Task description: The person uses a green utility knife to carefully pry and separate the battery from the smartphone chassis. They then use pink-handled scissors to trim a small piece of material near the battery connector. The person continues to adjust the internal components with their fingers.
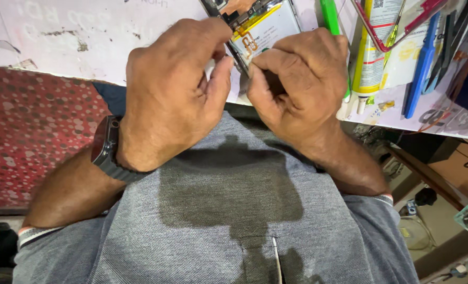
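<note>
An opened phone (263, 26) with its back off lies at the near edge of the white worktop (86, 37), its white battery and orange flex cable showing. My left hand (171, 94) pinches the phone's lower edge with thumb and fingers; a dark watch sits on that wrist. My right hand (297, 89) is curled tight against the same edge, fingertips meeting the left thumb. What sits between the fingertips is hidden.
A green pen (330, 21), a yellow-and-white glue tube (370, 63), blue plastic pry tools (421, 63) and a red-framed part (402, 26) lie on the worktop at the right. A red dotted floor (28, 126) shows at the left. Below are my grey shirt and a shelf with small items.
</note>
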